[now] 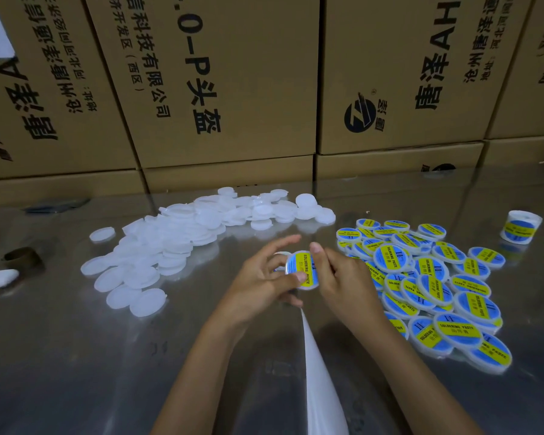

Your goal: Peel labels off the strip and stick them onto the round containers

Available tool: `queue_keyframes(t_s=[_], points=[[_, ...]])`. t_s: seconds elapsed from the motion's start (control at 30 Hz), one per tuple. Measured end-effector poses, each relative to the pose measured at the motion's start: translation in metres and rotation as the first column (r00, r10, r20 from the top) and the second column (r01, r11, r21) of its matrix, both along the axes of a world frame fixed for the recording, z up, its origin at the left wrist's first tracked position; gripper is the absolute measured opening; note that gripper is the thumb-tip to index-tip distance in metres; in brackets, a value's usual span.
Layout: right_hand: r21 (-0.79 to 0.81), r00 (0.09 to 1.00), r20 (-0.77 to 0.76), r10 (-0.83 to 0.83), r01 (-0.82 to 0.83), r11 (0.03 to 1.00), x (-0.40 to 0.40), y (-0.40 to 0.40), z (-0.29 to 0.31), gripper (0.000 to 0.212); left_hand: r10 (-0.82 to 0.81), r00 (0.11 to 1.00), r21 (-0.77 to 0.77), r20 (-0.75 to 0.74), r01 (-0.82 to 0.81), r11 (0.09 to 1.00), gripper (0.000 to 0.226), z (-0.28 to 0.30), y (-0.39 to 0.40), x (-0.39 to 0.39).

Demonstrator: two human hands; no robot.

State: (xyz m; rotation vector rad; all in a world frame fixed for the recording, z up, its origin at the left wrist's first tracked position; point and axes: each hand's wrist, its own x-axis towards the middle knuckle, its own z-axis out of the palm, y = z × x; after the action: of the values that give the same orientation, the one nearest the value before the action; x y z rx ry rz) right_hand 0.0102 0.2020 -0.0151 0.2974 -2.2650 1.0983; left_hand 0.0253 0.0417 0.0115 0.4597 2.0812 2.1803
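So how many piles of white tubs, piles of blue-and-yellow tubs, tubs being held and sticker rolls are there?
White tub piles: 1
Blue-and-yellow tub piles: 1
Held tub, gripped by the left hand and right hand: 1
Sticker rolls: 1
Total: 4
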Motion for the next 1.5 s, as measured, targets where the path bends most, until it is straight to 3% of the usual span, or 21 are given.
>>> queue_keyframes(t_s=[0.07, 0.23, 0.33, 0.43, 0.67, 0.87, 1.07, 1.27, 1.4, 1.5], points=[[-0.03, 0.999, 0.005, 0.045, -0.045, 0.999, 0.0, -0.001, 0.001, 0.042, 0.015, 1.0, -0.037, -0.018, -0.015, 0.999, 0.043, 0.001, -0.001, 0.0], [-0.267, 0.981, 0.076, 0.177, -0.151, 0.952, 0.0, -0.006, 0.002, 0.052, 0.243, 0.97, 0.049, 0.033, -0.244, 0.968, 0.027, 0.001, 0.006, 0.001], [-0.177, 0.957, 0.174, 0.231, -0.2, 0.964, 0.001, -0.006, -0.002, 0.063, 0.353, 0.934, 0.147, 0.062, -0.358, 0.922, 0.019, 0.0, 0.005, 0.0], [-0.084, 0.951, 0.219, 0.218, -0.205, 0.975, 0.004, -0.01, -0.007, 0.057, 0.42, 0.906, 0.175, 0.062, -0.424, 0.889, 0.017, 0.002, 0.005, 0.0], [0.04, 0.993, 0.119, 0.016, -0.021, 0.999, 0.0, -0.004, -0.005, 0.043, 0.245, 0.968, 0.127, 0.049, -0.249, 0.96, 0.015, 0.002, 0.007, 0.002], [0.037, 0.995, 0.093, -0.038, 0.035, 0.999, -0.001, -0.001, -0.006, 0.042, 0.018, 0.999, 0.035, 0.039, -0.02, 0.999, 0.052, 0.0, 0.005, 0.003], [-0.219, 0.972, 0.126, 0.198, -0.167, 0.961, 0.002, -0.005, -0.001, 0.043, 0.195, 0.979, 0.097, 0.054, -0.2, 0.975, 0.035, 0.001, 0.005, 0.003], [-0.088, 0.948, 0.222, 0.228, -0.213, 0.973, 0.004, -0.01, -0.007, 0.05, 0.368, 0.928, 0.161, 0.054, -0.372, 0.914, 0.015, 0.001, 0.002, -0.001], [0.065, 0.978, 0.17, 0.122, -0.135, 0.989, 0.005, -0.009, -0.009, 0.051, 0.349, 0.937, 0.122, 0.012, -0.347, 0.93, 0.005, -0.001, 0.003, 0.0], [0.12, 0.992, 0.114, 0.057, -0.07, 0.99, 0.005, -0.008, -0.008, 0.055, 0.321, 0.947, 0.078, 0.003, -0.32, 0.944, 0.011, 0.0, 0.003, -0.002]])
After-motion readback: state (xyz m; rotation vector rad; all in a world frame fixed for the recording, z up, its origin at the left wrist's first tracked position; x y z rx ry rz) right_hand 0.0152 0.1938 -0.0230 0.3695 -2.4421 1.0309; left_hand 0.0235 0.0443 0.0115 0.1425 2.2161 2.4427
